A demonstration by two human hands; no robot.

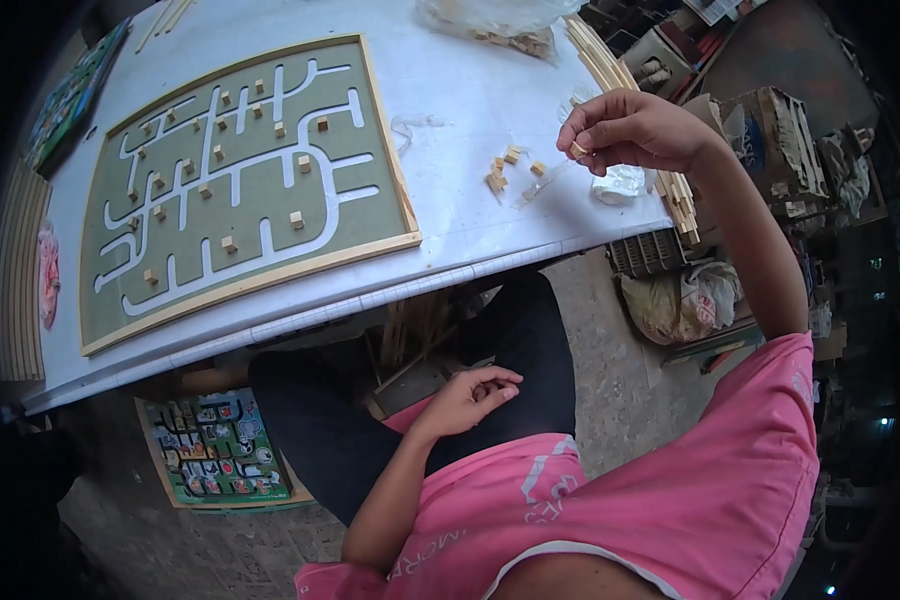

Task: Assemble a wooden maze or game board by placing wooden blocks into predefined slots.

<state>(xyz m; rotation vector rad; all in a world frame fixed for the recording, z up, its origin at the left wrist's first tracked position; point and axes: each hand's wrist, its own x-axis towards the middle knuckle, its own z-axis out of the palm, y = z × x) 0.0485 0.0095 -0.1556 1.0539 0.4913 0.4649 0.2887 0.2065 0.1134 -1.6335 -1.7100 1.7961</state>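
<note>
My right hand is raised over the right end of the table, pinching a small wooden cube between thumb and fingertips. Beneath it, several loose wooden cubes lie on the white tabletop. To the left is a large wood-framed board, grey-green with pale branching channels. Several wooden cubes stand spread over its face. My left hand rests on my lap, its fingers loosely bent and apart, with nothing seen in it.
Thin wooden strips lie along the table's right edge, beside a crumpled clear plastic piece. A plastic bag sits at the back. Below the table's front edge is a colourful printed board. A cardboard box stands to the right.
</note>
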